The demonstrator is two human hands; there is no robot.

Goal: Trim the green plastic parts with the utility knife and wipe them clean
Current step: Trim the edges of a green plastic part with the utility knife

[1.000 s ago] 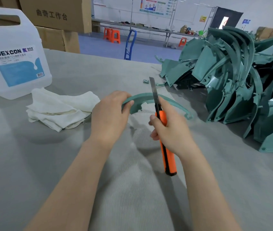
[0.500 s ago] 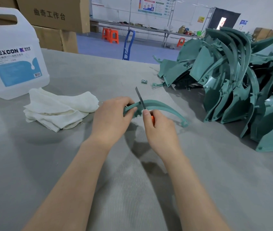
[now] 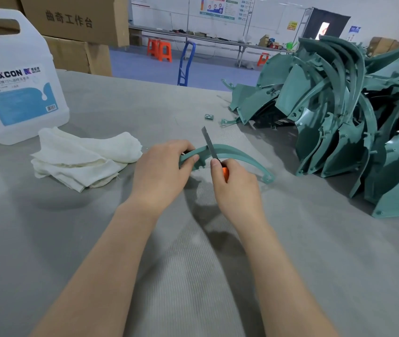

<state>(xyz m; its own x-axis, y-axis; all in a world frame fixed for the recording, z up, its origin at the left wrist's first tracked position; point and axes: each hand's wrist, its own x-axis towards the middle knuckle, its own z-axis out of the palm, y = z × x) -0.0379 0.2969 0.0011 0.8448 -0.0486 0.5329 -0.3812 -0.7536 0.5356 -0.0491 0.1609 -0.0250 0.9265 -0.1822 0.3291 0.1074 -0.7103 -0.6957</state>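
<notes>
While the left hand [image 3: 162, 166] closes around the 9 o'clock end of the curved green part [image 3: 237, 155] lying on the grey table [image 3: 315, 263], the right hand [image 3: 236, 183] is wrapped tightly on the orange utility knife [image 3: 214, 152], blade across the arc near its crest. The part looks thin, light and springy, likely to flex under the blade, so gripping close beside the cut seems wise. The cloth [image 3: 84, 156] lies at 9 o'clock, the green pile [image 3: 339, 105] at 2 o'clock.
</notes>
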